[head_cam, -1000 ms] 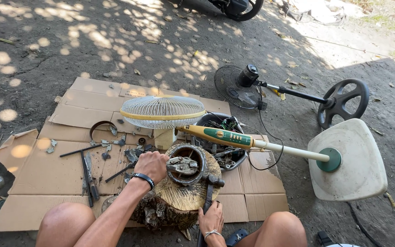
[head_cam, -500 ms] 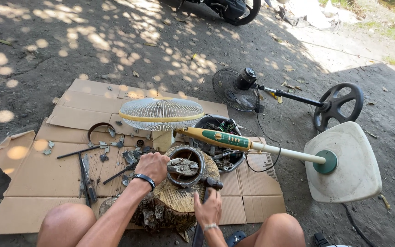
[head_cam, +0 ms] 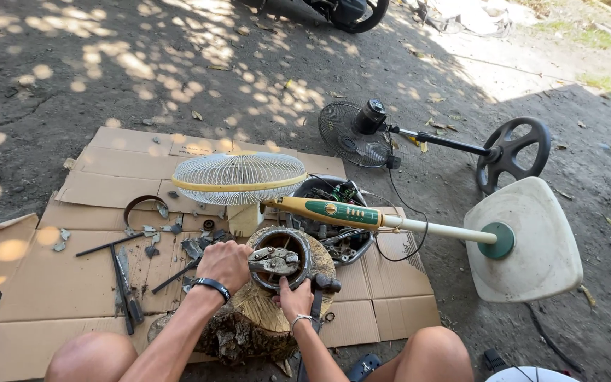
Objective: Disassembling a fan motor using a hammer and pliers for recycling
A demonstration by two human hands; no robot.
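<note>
Now | lower centre: motor housing [head_cam: 279, 259] sits on the stump [head_cam: 263, 318] | left hand [head_cam: 225, 263] curled at its rim, right hand [head_cam: 295, 299] closed on the near edge | we judge it heavy, rigid, sharp-edged metal; best held by the outer ring.

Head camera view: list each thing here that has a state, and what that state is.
Left hand: fist closed beside the motor housing.
Right hand: gripping the motor housing, which is open on top.
White fan: lying on its side.
Black fan: lying down.
Cardboard: flattened.
</note>
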